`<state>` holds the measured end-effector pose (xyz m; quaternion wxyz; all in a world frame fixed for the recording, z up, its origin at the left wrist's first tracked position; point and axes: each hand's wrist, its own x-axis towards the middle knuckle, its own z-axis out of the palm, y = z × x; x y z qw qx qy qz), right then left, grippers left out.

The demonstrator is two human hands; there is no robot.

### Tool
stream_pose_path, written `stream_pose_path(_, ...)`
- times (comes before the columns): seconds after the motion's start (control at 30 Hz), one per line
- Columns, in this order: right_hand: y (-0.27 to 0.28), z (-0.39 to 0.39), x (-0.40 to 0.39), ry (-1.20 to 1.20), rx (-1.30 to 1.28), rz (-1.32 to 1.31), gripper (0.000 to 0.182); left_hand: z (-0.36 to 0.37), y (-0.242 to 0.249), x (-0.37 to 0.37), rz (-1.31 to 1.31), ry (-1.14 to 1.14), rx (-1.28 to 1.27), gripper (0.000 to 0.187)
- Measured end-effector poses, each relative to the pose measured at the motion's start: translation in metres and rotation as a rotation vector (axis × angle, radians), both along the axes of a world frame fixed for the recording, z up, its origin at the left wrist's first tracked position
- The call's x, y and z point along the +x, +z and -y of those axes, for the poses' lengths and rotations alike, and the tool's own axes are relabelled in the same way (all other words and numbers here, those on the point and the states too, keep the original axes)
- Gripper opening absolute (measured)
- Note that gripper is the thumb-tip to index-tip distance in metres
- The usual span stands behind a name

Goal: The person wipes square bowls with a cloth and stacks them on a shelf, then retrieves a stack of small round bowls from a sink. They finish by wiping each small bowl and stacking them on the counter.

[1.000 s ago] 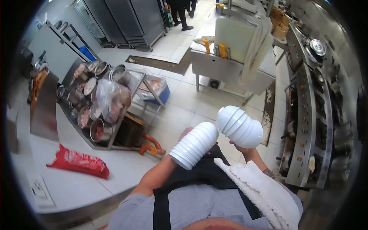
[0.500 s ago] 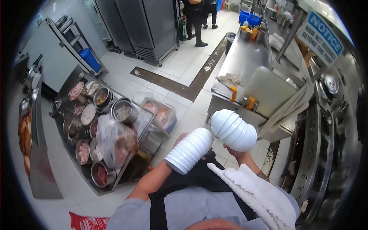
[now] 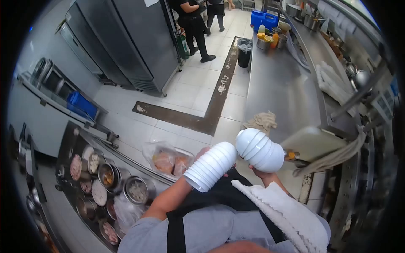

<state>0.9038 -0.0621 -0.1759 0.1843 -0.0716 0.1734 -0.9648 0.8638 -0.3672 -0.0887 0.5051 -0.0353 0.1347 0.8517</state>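
Note:
A tilted stack of nested white bowls [image 3: 211, 167] lies across my left hand [image 3: 201, 152], which is closed around it and mostly hidden behind it. My right hand [image 3: 263, 173] grips a second, shorter stack of white bowls [image 3: 260, 151] from below. Both stacks are held up in front of my body, their upper ends close together. A white towel [image 3: 287, 211] hangs over my right shoulder.
At right runs a steel counter [image 3: 274, 92] bearing a crumpled cloth [image 3: 262, 121], sauce bottles and a blue jug [image 3: 264, 21]. Several metal pots [image 3: 138, 190] of food stand at lower left. A bin [image 3: 244, 55], tall fridge [image 3: 139, 46] and two people [image 3: 195, 29] are ahead.
My view has moved forward along the aisle, so the counter, bin and people appear nearer and the pots have slid lower left. Both bowl stacks stay in my hands.

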Motion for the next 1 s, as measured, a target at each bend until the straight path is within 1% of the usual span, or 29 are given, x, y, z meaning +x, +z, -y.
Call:
stream_pose_path(0.03,0.0,0.002,-0.021,0.031,-0.079,0.013,0.08,0.004,-0.016,-0.023,-0.131,-0.008,-0.11,0.063)
stream_pose_path(0.07,0.0,0.003,-0.043,0.056,-0.14,0.017,0.08,0.005,-0.016,-0.045,-0.271,-0.021,-0.214,0.082)
stream_pose_path(0.1,0.001,0.003,-0.064,0.073,-0.188,0.019,0.081,0.008,-0.015,-0.066,-0.275,-0.034,-0.224,0.082)
stream_pose_path(0.17,0.003,0.004,-0.101,0.113,-0.276,0.023,0.081,0.012,-0.013,-0.098,0.027,0.05,-0.018,0.081)
stream_pose_path(0.27,0.003,0.005,-0.152,0.118,-0.322,0.015,0.081,0.013,-0.015,-0.155,0.019,0.022,-0.003,0.083)
stream_pose_path(0.3,0.001,0.005,-0.169,0.038,-0.249,0.011,0.077,0.013,-0.014,-0.174,0.017,0.008,-0.006,0.083)
stream_pose_path(0.33,-0.001,0.005,-0.186,-0.044,-0.176,0.007,0.072,0.013,-0.013,-0.192,-0.059,-0.002,-0.106,0.084)
stream_pose_path(0.37,-0.003,0.003,-0.2,-0.095,-0.121,0.013,0.072,0.013,-0.013,-0.211,-0.137,-0.013,-0.206,0.085)
stream_pose_path(0.4,-0.006,0.003,-0.214,-0.149,-0.041,0.01,0.073,0.013,-0.017,-0.228,-0.133,-0.031,-0.209,0.085)
stream_pose_path(0.47,-0.012,0.001,-0.24,-0.272,0.166,0.001,0.073,0.011,-0.029,-0.266,0.093,-0.054,0.075,0.085)
stream_pose_path(0.5,-0.016,0.001,-0.253,-0.331,0.305,-0.003,0.073,0.01,-0.037,-0.287,0.098,-0.074,0.072,0.085)
stream_pose_path(0.57,-0.021,0.002,-0.276,-0.442,0.561,-0.005,0.074,0.015,-0.045,-0.333,0.204,-0.216,0.143,0.085)
stream_pose_path(0.63,-0.028,0.006,-0.291,-0.533,0.77,0.022,0.074,0.02,-0.045,-0.372,0.19,-0.23,0.113,0.086)
stream_pose_path(0.67,-0.03,0.008,-0.298,-0.574,0.849,0.044,0.074,0.017,-0.043,-0.389,0.165,-0.222,0.099,0.087)
stream_pose_path(0.7,-0.033,0.011,-0.305,-0.613,0.892,0.07,0.075,0.015,-0.042,-0.407,0.179,-0.261,0.1,0.087)
stream_pose_path(0.77,-0.039,0.016,-0.315,-0.67,0.891,0.134,0.075,0.014,-0.04,-0.442,0.296,-0.284,0.145,0.087)
stream_pose_path(0.8,-0.045,0.018,-0.323,-0.689,0.481,0.112,0.073,0.01,-0.043,-0.459,0.388,-0.325,0.176,0.086)
stream_pose_path(0.83,-0.05,0.02,-0.33,-0.69,0.069,0.078,0.072,0.005,-0.045,-0.473,0.406,-0.337,0.178,0.086)
stream_pose_path(0.87,-0.048,0.021,-0.337,-0.696,0.073,0.094,0.072,0.001,-0.041,-0.485,0.322,-0.339,0.157,0.087)
stream_pose_path(0.9,-0.047,0.021,-0.347,-0.719,0.172,0.086,0.074,-0.004,-0.04,-0.501,0.235,-0.336,0.138,0.088)
stream_pose_path(0.93,-0.046,0.019,-0.359,-0.736,0.273,0.076,0.076,-0.008,-0.046,-0.521,0.338,-0.375,0.13,0.084)
stream_pose_path(0.97,-0.041,0.016,-0.371,-0.731,0.279,0.09,0.076,-0.013,-0.053,-0.539,0.352,-0.371,0.134,0.084)
stream_pose_path(1.0,-0.035,0.011,-0.386,-0.685,0.76,0.128,0.076,-0.02,-0.059,-0.557,0.354,-0.406,0.17,0.084)
